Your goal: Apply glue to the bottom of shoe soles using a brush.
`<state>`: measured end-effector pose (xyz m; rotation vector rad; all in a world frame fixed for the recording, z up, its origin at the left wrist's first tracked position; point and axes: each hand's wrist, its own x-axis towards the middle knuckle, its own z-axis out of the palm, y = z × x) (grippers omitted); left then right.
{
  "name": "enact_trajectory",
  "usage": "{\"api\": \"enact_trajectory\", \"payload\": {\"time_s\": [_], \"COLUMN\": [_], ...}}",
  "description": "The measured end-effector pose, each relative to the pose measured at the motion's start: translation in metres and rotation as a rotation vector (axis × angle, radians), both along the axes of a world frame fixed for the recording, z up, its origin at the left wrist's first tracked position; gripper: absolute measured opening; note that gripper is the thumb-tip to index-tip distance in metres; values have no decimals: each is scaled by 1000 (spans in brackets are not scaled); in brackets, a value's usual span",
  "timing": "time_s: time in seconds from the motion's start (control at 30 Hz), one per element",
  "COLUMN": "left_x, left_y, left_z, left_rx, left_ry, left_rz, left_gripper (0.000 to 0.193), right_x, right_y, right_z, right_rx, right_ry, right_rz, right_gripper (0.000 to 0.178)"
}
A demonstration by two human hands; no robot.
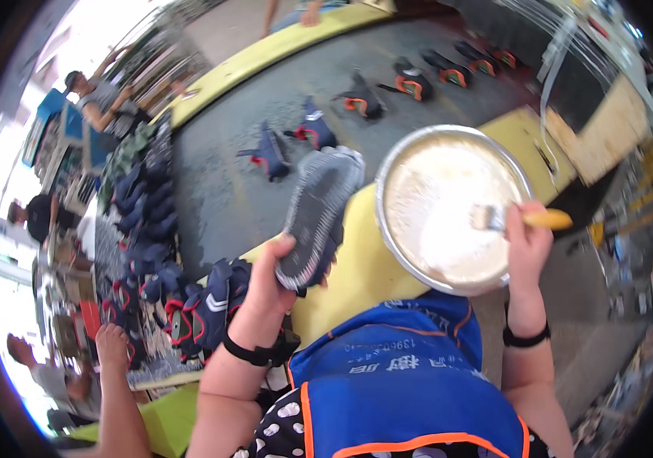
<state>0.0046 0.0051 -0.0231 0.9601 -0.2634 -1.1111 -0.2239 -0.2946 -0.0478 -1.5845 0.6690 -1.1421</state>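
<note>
My left hand (267,276) is closed around the heel end of a dark shoe upper (316,210), its stitched underside turned up toward me and its toe pointing away. In my right hand (529,238) is a brush (548,220) with a yellow handle, gripped near the bristles. The pale bristles are over or touching the creamy white liquid (441,202) in a round metal basin (382,210); I cannot tell which. That basin stands at the yellow table edge, to the right of the shoe upper.
Dark shoe uppers with orange linings (362,99) stand in a row on the grey conveyor belt (219,206). More navy uppers (208,305) are heaped at left. Another person's arm (116,382) reaches in at lower left. Wooden boards (609,133) lie at right.
</note>
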Motion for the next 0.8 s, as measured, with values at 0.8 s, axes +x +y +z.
{"api": "enact_trajectory", "payload": {"time_s": [0.8], "left_x": [290], "left_y": [26], "left_z": [-97], "left_rx": [1656], "left_ry": [-941], "left_rz": [92], "left_gripper": [55], "right_x": [-41], "right_y": [-23], "right_z": [-64], "right_rx": [16], "right_ry": [139], "right_rz": [-234], "right_gripper": [21]}}
